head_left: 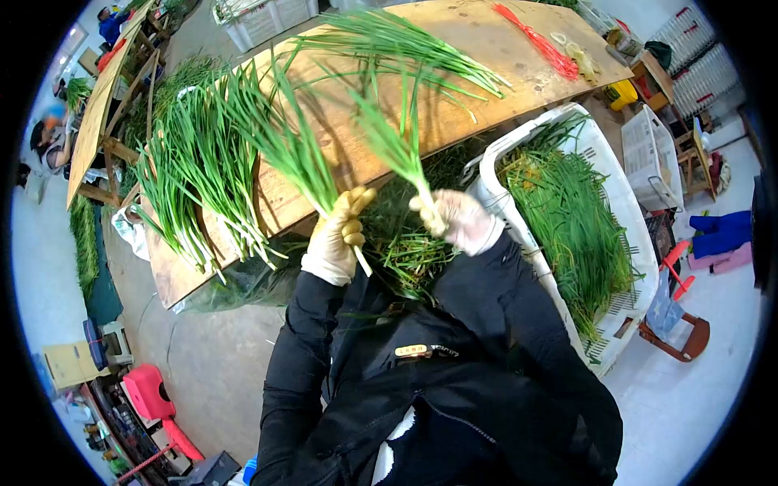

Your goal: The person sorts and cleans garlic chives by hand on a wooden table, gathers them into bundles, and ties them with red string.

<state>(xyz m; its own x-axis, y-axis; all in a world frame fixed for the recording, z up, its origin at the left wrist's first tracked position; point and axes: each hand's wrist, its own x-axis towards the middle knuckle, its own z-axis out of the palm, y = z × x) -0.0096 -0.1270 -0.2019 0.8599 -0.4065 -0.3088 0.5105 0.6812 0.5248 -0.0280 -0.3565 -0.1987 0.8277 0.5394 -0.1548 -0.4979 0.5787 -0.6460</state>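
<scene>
My left hand [340, 227], in a pale glove, is closed round the lower stems of a bunch of garlic chives [298, 158]. The leaves of that bunch fan up and to the left over the table. My right hand [463, 220], gloved too, grips a smaller bunch of chives [397, 146] by its pale stem ends, its leaves blurred. Several bunches of chives [198, 162] lie side by side on the left of the wooden table [348, 134]. Another chive pile [405, 49] rests at the back, stems pointing right.
A white plastic crate [492, 174] full of loose chives stands at my right. Red ties [539, 40] lie on the table's far right. Green trimmings [409, 259] are heaped below the table edge in front of me. A person [53, 138] sits at the far left.
</scene>
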